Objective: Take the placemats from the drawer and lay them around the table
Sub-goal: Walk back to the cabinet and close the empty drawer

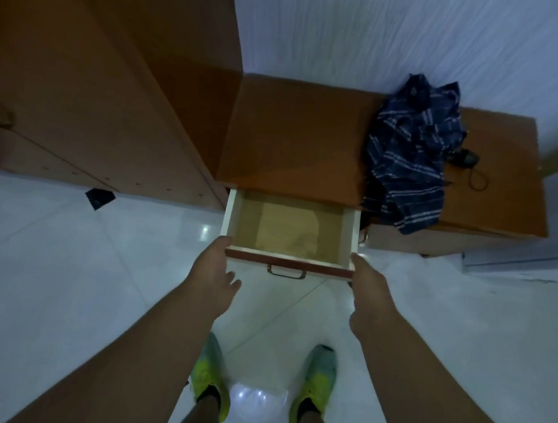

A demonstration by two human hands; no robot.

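Note:
A low wooden cabinet's drawer (349, 234) is pulled out, white-walled with a dark front and a metal handle (286, 271). Flat on its bottom lies a tan sheet that looks like a placemat (289, 228); I cannot tell if there is more than one. My left hand (216, 270) grips the drawer's front left corner, thumb on top and fingers loose below. At the front right corner my right hand (366, 289) holds on, its fingertips hidden behind the drawer front.
A tall wooden wardrobe (96, 71) stands at the left. On the low cabinet top (296, 134) at the right lie a dark blue striped cloth (411, 149) and a small black device with a cord (465, 160). My feet in green shoes stand on the pale tiled floor (57, 274).

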